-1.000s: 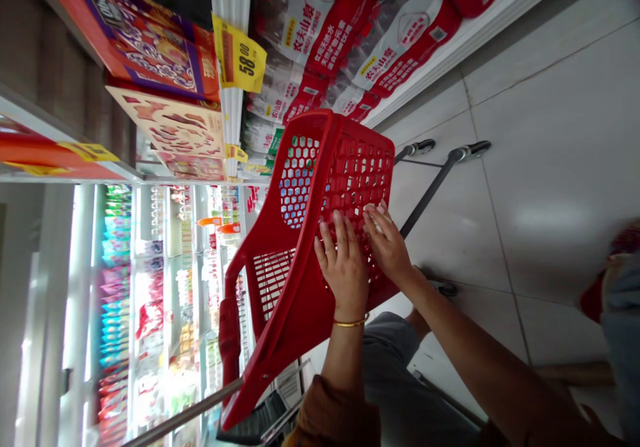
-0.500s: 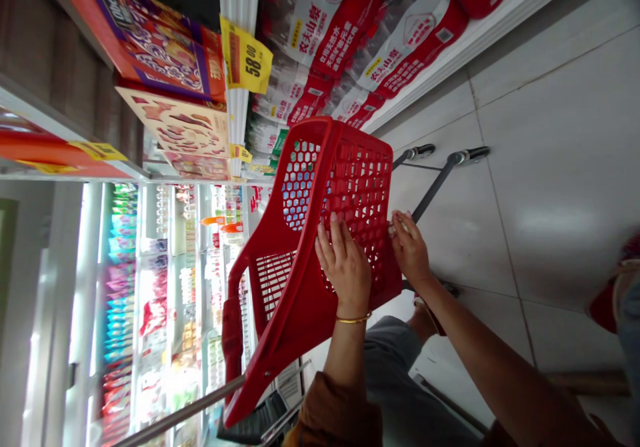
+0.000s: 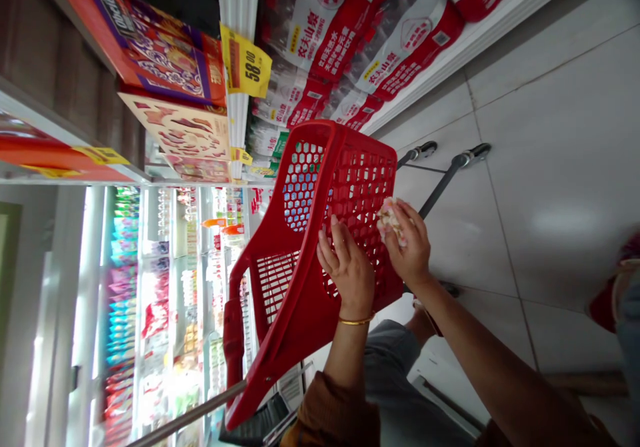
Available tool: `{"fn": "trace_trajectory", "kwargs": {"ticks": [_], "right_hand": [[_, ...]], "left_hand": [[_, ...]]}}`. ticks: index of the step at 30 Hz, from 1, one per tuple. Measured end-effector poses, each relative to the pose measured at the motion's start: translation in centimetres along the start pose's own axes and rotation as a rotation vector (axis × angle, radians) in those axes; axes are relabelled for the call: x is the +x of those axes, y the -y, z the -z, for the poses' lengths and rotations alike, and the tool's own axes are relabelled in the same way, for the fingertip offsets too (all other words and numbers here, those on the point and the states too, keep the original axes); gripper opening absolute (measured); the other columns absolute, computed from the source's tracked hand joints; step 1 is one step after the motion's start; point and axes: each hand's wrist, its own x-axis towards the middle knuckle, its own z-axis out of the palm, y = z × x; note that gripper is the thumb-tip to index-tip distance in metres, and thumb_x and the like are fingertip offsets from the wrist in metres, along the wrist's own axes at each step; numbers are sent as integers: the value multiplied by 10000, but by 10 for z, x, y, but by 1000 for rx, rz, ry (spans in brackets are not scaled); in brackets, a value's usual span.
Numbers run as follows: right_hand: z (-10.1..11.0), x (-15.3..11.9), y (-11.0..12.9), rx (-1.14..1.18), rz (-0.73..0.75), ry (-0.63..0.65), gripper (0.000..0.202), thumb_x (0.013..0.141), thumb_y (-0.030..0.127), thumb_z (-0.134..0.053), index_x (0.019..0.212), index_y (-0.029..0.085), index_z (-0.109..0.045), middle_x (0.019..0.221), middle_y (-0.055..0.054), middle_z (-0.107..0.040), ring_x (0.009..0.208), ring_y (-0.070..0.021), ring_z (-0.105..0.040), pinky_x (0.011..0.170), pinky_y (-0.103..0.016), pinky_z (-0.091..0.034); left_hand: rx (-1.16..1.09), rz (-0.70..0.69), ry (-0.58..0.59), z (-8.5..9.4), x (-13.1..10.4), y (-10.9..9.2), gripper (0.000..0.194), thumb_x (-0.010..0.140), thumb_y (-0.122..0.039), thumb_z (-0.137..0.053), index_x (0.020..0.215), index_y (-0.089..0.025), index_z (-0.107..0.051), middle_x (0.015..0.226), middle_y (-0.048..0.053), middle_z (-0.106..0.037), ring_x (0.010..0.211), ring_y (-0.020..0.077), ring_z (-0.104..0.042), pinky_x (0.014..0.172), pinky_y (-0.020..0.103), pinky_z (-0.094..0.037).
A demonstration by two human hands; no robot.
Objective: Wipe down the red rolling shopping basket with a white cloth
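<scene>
My left hand [image 3: 346, 270], with a gold bracelet at the wrist, is over the side of a red shopping basket cart [image 3: 305, 340], its fingers apart and somewhat curled. Nothing shows in it. Just to the right, my right hand [image 3: 411, 244] pinches a small crumpled, pale pink and white item [image 3: 391, 220] that looks like tissue or cloth. That item lies against the perforated red plastic near the basket's edge. The whole view is turned sideways.
Shelves hold red-labelled water bottles [image 3: 405, 40] and orange-purple boxes [image 3: 165, 47] beside a yellow price tag [image 3: 250, 64]. Lit shelves of packages [image 3: 120, 300] stand at left. Tiled floor [image 3: 560, 167] and another person's shoe [image 3: 603, 304] show at right.
My right hand has lifted and turned slightly, and the crumpled item shows much more between its fingers. The fingers of my left hand have curled and spread a little.
</scene>
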Motion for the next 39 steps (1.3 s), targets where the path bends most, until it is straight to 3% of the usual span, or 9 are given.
{"fn": "trace_trajectory", "kwargs": {"ticks": [5,11,15,18,21,26,31,35,39], "right_hand": [[4,6,9,12,-32,-66,566,916,254,-498,1453,242,-320,1385,-130,-504,1308,-270,-469,1086,-492,-426],[13,21,20,29,-13,-107,420,883,279,-564,1289,219,-475,1400,-143,-465,1310,-290,-467,1074,-549,-417],[12,25,20,109,16,-26,451,897,242,-557,1336,242,-450,1409,-120,-488,1321,-260,-468,1083,-512,-426],[9,22,18,153,52,68,534,918,233,-525,1426,259,-359,1460,-100,-452,1379,-259,-399,1135,-535,-356],[6,17,15,144,70,123,630,919,245,-533,1485,280,-257,1533,-77,-351,1439,-271,-282,1171,-566,-274],[4,15,13,167,59,189,711,912,257,-549,1512,292,-170,1607,-66,-152,1467,-278,-191,1163,-538,-302],[2,19,10,205,39,239,639,931,230,-505,1501,276,-220,1570,-88,-266,1452,-249,-253,1166,-507,-316],[-2,20,5,211,28,246,582,934,206,-481,1476,288,-285,1505,-74,-392,1419,-220,-330,1155,-483,-353],[-7,18,1,211,0,238,564,937,209,-463,1471,277,-295,1464,-80,-453,1386,-219,-386,1136,-480,-385]], "left_hand": [[41,-53,-1,5,-9,0,516,908,-130,-446,1424,-131,-422,1499,143,-392,1459,314,-194,1171,547,-242],[76,-107,-40,10,-19,2,544,903,-128,-465,1442,-148,-393,1489,143,-409,1451,311,-224,1167,535,-255],[131,-146,-92,13,-24,2,528,898,-147,-505,1420,-139,-429,1459,136,-456,1447,312,-234,1171,512,-258],[159,-166,-115,15,-27,3,511,897,-154,-515,1404,-136,-453,1439,132,-483,1447,313,-234,1171,510,-257],[150,-175,-96,17,-29,4,509,900,-155,-505,1406,-145,-452,1437,126,-488,1446,311,-236,1176,513,-244],[138,-201,-87,23,-26,2,534,900,-177,-498,1428,-154,-420,1404,129,-526,1443,303,-248,1197,537,-143],[139,-251,23,30,-5,-7,531,929,-232,-453,1452,-186,-377,1461,98,-466,1449,310,-229,1189,584,-34],[171,-257,130,29,16,-10,527,943,-212,-415,1464,-187,-341,1491,93,-424,1450,299,-229,1172,620,-73],[204,-304,165,27,27,-8,509,939,-184,-400,1446,-138,-375,1490,126,-418,1447,322,-227,1165,621,-143]]}}
